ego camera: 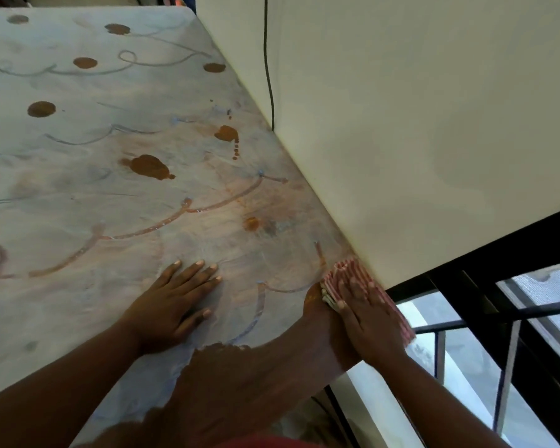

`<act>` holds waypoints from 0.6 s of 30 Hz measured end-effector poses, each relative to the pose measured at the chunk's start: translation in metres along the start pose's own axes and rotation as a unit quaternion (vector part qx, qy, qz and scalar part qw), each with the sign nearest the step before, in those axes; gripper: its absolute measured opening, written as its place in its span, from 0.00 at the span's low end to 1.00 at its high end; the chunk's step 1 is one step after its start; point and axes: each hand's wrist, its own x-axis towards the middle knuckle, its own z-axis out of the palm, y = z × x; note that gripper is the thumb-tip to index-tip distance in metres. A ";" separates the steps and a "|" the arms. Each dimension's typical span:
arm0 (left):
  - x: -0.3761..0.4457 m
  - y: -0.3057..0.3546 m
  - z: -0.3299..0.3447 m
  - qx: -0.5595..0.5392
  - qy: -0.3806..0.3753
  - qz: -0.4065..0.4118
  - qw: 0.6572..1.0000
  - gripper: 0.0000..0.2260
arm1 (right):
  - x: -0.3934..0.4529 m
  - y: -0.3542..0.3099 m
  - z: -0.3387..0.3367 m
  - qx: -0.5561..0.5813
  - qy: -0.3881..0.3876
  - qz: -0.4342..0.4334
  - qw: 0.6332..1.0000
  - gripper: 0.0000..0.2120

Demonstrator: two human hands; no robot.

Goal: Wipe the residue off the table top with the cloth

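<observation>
Nearest the camera, a big brown puddle (240, 376) sits at the tabletop (62, 195) edge, unwiped. Just past it, left hand (172, 305) lies flat, fingers straight and spread, palm pressing the surface, holding nothing. Right hand (366, 315) is also flat, fingers straight, pressing down on the red-and-white striped cloth (346, 270), which is folded and sits at the tabletop's right corner, touching the wall (417, 140). No curled grip on the cloth, just palm pressure. Surface around the hands looks smeared and hazy with faint arc marks, so I judge that zone partly wiped. Mid tabletop: brown curved streaks (175, 218) and a small orange spot (251, 224) remain. Farther out: several brown blobs (149, 166), one with a drip trail (228, 134), plus round spots (41, 109) toward the far edge, all untouched. Estimate: early stage, most residue left. No brands, labels or readable writing visible; the looping lines are just smears.
</observation>
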 end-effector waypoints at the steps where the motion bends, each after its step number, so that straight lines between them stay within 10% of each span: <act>1: 0.000 0.001 0.000 0.000 0.001 0.001 1.000 0.27 | 0.016 -0.006 -0.003 0.013 -0.009 -0.010 1.000 0.31; 18: 0.000 0.002 0.001 -0.001 -0.002 -0.016 1.000 0.26 | 0.050 -0.008 -0.023 -0.015 -0.026 -0.058 0.998 0.25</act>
